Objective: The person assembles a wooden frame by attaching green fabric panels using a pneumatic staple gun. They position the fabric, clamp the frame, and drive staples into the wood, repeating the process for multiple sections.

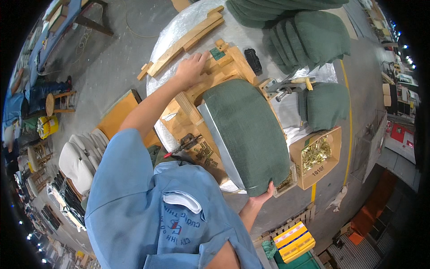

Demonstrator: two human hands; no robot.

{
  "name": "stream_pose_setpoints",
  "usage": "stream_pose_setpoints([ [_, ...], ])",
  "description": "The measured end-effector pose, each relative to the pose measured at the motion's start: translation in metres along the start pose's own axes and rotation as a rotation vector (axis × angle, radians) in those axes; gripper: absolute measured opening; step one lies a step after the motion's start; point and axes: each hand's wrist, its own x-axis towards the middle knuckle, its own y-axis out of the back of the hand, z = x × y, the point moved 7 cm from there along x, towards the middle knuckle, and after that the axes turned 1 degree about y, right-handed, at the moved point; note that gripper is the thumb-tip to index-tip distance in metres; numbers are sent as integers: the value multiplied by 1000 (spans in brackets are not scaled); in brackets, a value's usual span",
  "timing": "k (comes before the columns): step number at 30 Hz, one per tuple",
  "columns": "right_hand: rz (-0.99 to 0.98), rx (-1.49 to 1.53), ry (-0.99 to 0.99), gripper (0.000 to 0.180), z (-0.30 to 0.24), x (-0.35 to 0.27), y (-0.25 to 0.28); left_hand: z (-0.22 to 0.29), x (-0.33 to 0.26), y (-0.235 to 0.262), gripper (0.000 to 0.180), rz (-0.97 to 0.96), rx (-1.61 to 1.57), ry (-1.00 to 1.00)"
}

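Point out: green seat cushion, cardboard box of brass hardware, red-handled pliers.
green seat cushion (246, 130), head view, middle of fabric top
cardboard box (333, 168), head view, right side wall
red-handled pliers (186, 144), head view, near the pivot

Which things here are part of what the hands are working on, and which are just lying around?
In hand:
left hand pressing on the wooden frame
right hand gripping the green cushion panel

Lying about:
stacked green cushions
cardboard box of brass fittings
pliers
wooden slats
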Motion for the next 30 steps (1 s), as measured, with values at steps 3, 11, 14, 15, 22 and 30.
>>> stream_pose_setpoints([
  [3, -1, -37, -16, 72, -4, 11, -28, -13, 8, 12, 71, -143, -139, 76],
  [11, -8, 2, -83, 72, 56, 62, -100, -54, 7, 8, 56, 31, -437, 201],
  [14, 13, -155, 12, 74, 59, 77, -71, -32, -5, 8, 46, 148, -401, 174],
  [15, 47, -181, 74, 75, 60, 83, -50, 7, -5, 20, 46, 66, -318, 195],
  [22, 65, -362, 276, 73, 58, 96, -60, 170, -127, 15, 67, 294, -264, -227],
  [30, -246, -92, -93, 54, 44, 79, -52, 305, -187, -27, 68, 148, -170, -695],
])
